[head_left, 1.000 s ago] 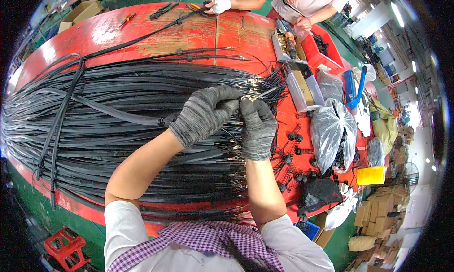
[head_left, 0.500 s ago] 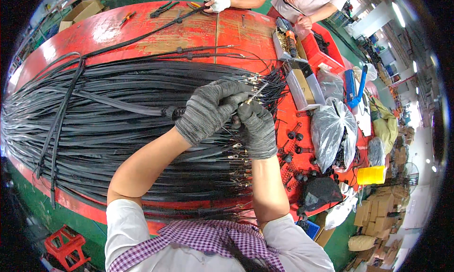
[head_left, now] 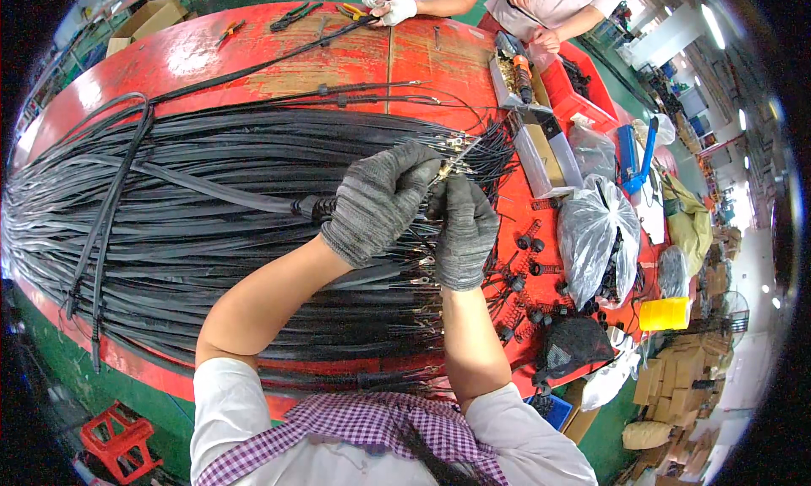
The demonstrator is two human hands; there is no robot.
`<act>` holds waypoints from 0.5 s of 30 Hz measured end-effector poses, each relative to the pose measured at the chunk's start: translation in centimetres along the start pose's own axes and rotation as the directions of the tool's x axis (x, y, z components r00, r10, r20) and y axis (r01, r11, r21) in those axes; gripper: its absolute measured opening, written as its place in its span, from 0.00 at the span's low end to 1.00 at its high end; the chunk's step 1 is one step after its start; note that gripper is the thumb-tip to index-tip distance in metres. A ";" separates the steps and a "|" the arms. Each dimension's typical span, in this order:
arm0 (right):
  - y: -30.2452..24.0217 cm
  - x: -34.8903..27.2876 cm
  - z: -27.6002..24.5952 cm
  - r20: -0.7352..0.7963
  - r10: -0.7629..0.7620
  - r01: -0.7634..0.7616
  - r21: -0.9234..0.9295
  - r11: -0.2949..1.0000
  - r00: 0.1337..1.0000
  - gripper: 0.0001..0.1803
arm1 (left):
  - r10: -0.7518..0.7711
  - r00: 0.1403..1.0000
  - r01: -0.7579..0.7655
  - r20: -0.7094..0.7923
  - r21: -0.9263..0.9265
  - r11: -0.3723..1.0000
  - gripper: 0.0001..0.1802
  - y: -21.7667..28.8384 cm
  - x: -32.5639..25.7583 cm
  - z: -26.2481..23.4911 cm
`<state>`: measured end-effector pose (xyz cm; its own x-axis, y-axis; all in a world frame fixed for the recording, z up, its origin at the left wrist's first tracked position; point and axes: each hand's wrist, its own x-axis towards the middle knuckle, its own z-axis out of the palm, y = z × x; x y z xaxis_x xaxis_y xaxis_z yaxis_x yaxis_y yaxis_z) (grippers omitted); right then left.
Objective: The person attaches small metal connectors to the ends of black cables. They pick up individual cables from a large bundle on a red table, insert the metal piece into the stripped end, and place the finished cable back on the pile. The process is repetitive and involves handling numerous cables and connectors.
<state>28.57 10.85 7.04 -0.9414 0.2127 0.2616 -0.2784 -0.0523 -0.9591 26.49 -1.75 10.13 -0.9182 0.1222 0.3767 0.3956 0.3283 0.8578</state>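
Observation:
In a striped grey knit glove, my left hand point(head_left: 380, 203) is closed round the end of a black cable point(head_left: 215, 193). A ribbed black sleeve point(head_left: 314, 208) on that cable sits beside my wrist. At my left fingertips a small brass-coloured metal terminal point(head_left: 443, 170) pokes out, with a thin silvery pin or wire close by. My right hand point(head_left: 466, 237), gloved alike, is closed with its fingertips up against the terminal; what lies between those fingers is hidden. Under both hands spreads a thick bundle of black cables point(head_left: 211, 266), their stripped ends tipped with metal terminals.
On the red table point(head_left: 190, 59), black springy sleeves point(head_left: 530, 232) lie to the right, near a clear plastic bag point(head_left: 596, 241), a blue hand tool point(head_left: 634, 161) and a yellow roll point(head_left: 664, 313). A red bin point(head_left: 583, 106) stands beyond. Across, a co-worker's white-gloved hands point(head_left: 393, 11) hold a cable.
Both hands have shifted slightly, the left a little to the right. My right hand's fingers have straightened upward and its wrist has moved lower. The co-worker's hands have moved slightly right.

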 end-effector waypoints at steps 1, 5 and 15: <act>0.2 0.0 -0.1 0.017 -0.007 0.006 0.048 0.999 1.000 0.13 | 0.019 1.000 -0.019 -0.001 0.019 1.000 0.10 -0.1 0.1 0.0; -1.0 0.5 1.0 0.000 -0.059 0.059 -0.047 0.997 0.998 0.09 | 0.080 0.997 -0.080 0.000 -0.001 0.997 0.09 -0.5 0.0 0.0; -0.3 0.5 0.7 0.089 0.057 -0.066 0.106 0.992 0.994 0.06 | 0.095 0.995 -0.094 0.032 -0.050 0.994 0.08 -0.3 0.5 -0.1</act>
<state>28.07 10.29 7.48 -0.9689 0.1213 0.2156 -0.2342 -0.1694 -0.9573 25.88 -1.93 10.08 -0.8764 0.1829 0.4455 0.4805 0.2684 0.8349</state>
